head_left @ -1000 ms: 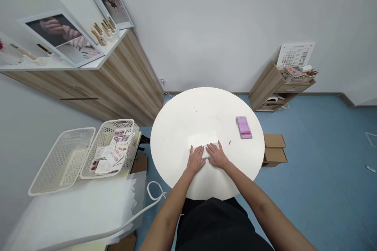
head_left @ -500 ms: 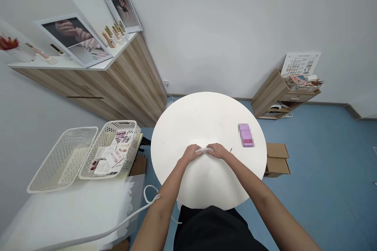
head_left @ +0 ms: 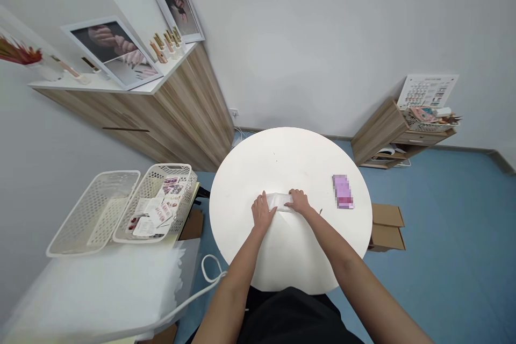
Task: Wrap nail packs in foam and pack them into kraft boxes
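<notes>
A folded white sheet (head_left: 280, 201), slightly translucent, rests on the round white table (head_left: 250, 164) between my two hands. Whether it is paper or thin plastic I cannot tell. My left hand (head_left: 263, 210) lies over its left end, fingers spread and pointing forward, thumb at the near edge. At the right end, my right hand (head_left: 299, 202) has its fingers curled over the far edge and its thumb on the near side. A purple item (head_left: 342, 191), pixelated, lies on the table to the right of my right hand.
Two white plastic baskets stand at left, one (head_left: 99, 209) beside another (head_left: 155, 199) holding printed cards. A white cable (head_left: 197, 294) runs beneath my left forearm. Cardboard boxes (head_left: 387, 226) sit right of the table. A wood-look cabinet (head_left: 181, 113) and a small shelf unit (head_left: 379, 131) line the wall.
The white sheet was a narrow, edge-on strip pinched between both hands; now it lies flatter and wider. My left fingers have spread out over it. The whole view has shifted slightly.
</notes>
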A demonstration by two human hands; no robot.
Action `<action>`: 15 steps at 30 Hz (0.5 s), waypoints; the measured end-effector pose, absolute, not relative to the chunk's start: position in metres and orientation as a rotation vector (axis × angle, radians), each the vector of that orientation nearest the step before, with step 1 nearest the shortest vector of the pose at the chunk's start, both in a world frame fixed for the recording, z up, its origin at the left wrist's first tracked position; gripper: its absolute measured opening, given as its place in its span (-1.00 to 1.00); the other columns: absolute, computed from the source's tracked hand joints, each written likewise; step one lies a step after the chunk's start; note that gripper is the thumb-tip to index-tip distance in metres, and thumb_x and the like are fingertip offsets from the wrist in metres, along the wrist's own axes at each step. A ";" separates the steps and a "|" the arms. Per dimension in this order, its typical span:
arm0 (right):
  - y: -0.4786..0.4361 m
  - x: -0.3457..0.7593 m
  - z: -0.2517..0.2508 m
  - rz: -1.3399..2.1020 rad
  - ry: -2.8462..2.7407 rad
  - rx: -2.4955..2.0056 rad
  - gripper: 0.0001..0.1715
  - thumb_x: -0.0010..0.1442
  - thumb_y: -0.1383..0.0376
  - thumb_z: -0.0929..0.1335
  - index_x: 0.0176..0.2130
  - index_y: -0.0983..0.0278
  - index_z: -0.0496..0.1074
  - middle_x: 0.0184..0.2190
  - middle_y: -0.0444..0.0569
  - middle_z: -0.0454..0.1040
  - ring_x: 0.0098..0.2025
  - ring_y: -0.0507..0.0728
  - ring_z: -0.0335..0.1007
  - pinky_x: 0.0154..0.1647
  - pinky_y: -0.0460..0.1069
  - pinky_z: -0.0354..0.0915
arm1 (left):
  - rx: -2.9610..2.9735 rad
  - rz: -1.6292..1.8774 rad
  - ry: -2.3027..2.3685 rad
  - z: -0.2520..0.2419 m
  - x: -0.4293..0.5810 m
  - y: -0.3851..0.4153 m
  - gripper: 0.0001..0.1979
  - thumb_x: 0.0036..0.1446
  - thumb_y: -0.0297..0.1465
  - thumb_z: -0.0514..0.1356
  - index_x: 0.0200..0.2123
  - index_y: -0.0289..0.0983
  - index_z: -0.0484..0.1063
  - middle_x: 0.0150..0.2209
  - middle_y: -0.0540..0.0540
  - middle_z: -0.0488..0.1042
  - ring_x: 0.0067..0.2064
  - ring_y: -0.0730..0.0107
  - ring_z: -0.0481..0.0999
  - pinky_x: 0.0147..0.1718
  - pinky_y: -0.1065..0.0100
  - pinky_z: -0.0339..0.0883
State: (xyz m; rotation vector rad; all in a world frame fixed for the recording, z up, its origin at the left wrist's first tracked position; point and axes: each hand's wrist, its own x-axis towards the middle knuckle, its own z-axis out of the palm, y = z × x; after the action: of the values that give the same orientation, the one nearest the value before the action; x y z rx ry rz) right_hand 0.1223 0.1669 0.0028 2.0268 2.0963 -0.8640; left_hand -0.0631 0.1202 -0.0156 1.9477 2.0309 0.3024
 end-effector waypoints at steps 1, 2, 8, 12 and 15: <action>0.167 0.122 0.002 -0.883 2.041 2.071 -0.48 0.11 0.08 0.44 0.01 0.21 0.33 0.01 0.09 0.40 0.11 0.30 0.22 0.03 0.13 0.16 | 1.911 0.302 2.068 -0.015 -0.063 0.119 -0.23 0.16 -0.18 0.20 0.33 -0.31 -0.02 0.18 -0.34 0.27 0.14 -0.04 0.30 0.08 0.07 0.20; 0.167 0.122 0.001 -0.899 1.990 2.109 -0.47 0.09 0.06 0.45 -0.02 0.22 0.34 -0.01 0.09 0.41 0.10 0.30 0.21 0.03 0.13 0.16 | 1.879 0.302 2.096 -0.015 -0.063 0.118 -0.20 0.15 -0.17 0.20 0.34 -0.33 -0.04 0.20 -0.36 0.24 0.15 -0.07 0.28 0.09 0.05 0.19; 0.160 0.122 -0.001 -0.944 1.884 2.213 -0.44 -0.02 0.06 0.49 -0.11 0.25 0.34 -0.01 0.11 0.37 0.07 0.29 0.25 -0.05 0.08 0.20 | 1.844 0.313 2.065 -0.012 -0.063 0.115 -0.16 0.14 -0.18 0.20 0.36 -0.30 -0.13 0.21 -0.36 0.25 0.17 -0.09 0.27 0.07 0.05 0.20; 0.154 0.118 0.001 -0.959 1.882 2.268 -0.40 0.00 0.10 0.49 -0.05 0.25 0.29 -0.06 0.08 0.41 0.00 0.25 0.32 -0.07 0.06 0.21 | 1.851 0.330 2.036 -0.007 -0.062 0.117 -0.18 0.10 -0.24 0.25 0.33 -0.27 -0.07 0.20 -0.35 0.24 0.15 -0.09 0.29 0.05 0.05 0.22; 0.145 0.121 0.001 -0.780 1.898 2.487 -0.34 0.00 0.05 0.47 0.00 0.27 0.28 0.02 0.17 0.36 0.10 0.35 0.24 0.00 0.13 0.19 | 1.784 0.459 2.033 -0.005 -0.062 0.117 -0.26 0.06 -0.32 0.29 0.26 -0.27 0.05 0.16 -0.34 0.25 0.16 -0.08 0.30 0.05 0.06 0.24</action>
State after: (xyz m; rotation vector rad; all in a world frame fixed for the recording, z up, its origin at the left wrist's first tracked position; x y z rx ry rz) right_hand 0.1214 0.1450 0.0012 2.4869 1.8982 -0.7797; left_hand -0.0616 0.1172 -0.0046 1.7840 2.0329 0.4591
